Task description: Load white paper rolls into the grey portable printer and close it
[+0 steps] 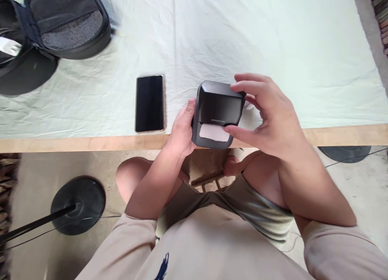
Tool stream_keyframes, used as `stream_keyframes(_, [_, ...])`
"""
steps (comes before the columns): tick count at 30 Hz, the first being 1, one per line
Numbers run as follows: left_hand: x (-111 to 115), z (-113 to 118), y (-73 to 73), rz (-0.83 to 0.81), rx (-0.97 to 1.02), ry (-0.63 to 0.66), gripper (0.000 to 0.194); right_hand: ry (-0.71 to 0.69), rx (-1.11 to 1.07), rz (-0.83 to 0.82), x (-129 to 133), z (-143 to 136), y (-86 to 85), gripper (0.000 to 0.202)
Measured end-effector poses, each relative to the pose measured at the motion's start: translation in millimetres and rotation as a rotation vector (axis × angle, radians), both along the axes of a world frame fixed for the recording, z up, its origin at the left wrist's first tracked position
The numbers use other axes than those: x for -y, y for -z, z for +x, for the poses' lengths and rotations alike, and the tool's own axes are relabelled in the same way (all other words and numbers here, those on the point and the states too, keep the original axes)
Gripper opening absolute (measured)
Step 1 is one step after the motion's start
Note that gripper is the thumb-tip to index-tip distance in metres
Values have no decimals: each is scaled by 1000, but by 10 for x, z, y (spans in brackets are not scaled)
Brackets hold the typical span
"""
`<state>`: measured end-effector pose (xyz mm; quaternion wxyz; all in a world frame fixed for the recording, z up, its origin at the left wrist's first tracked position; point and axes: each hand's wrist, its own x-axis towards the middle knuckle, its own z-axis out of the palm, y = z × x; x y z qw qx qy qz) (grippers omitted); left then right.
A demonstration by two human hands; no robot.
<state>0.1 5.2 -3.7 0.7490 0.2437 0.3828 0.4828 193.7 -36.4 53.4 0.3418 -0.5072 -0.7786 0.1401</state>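
A black label printer (220, 108) is held tilted over the table's front edge, a white label (214, 132) showing in its front slot. My left hand (183, 126) wraps round the printer's left side, thumb along the edge and the other fingers hidden beneath. From the right, my right hand (268, 116) spans the printer: its fingers rest at the upper right corner and its thumb touches the front by the label. A small pale object behind the right fingers is mostly hidden. To the left of the printer lies a phone (150, 104) with a dark screen.
An unzipped black case (72, 25) lies at the table's far left, a white object (10, 46) inside it. A pale cloth (273, 37) covers the table up to its wooden front edge (75, 143). Round black stand bases (79, 203) and cables are on the floor.
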Motion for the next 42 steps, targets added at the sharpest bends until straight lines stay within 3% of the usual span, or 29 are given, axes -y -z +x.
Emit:
stream_keyframes(3, [-24, 27, -21, -10, 28, 14, 40, 94, -25, 182, -63, -66, -32, 40])
stream_keyframes(6, [-12, 30, -33, 63, 69, 51, 48, 290, -156, 209, -122, -165, -66, 16])
stream_keyframes(10, [36, -3, -14, 97, 59, 81, 47, 293, -289, 190, -147, -188, -100, 17])
stream_keyframes(14, [63, -4, -24, 93, 30, 89, 48, 191, -15, 111, -163, -103, -118, 7])
stream_keyframes(19, [78, 11, -61, 181, 44, 139, 35, 217, 381, 11, -198, -97, -147, 31])
stream_keyframes(22, [73, -11, -41, 199, 34, 150, 41, 225, 483, 35, -219, -144, -142, 28])
stream_keyframes(27, [44, -26, -24, 193, -1, 174, 40, 233, 570, -136, -298, -244, -134, 32])
stream_keyframes(31, [37, 6, -45, 183, 5, 112, 38, 179, 266, -132, -243, -146, -182, 43])
stream_keyframes(34, [28, 21, -52, 161, 12, 94, 32, 130, -262, -153, -183, 152, -171, 43])
stream_keyframes(37, [9, 17, -43, 116, 33, 82, 30, 361, -725, 0, -245, 522, -29, 36])
stream_keyframes(42, [-4, -6, -19, 65, 6, 4, 31, 390, -928, -146, -428, 828, 295, 29])
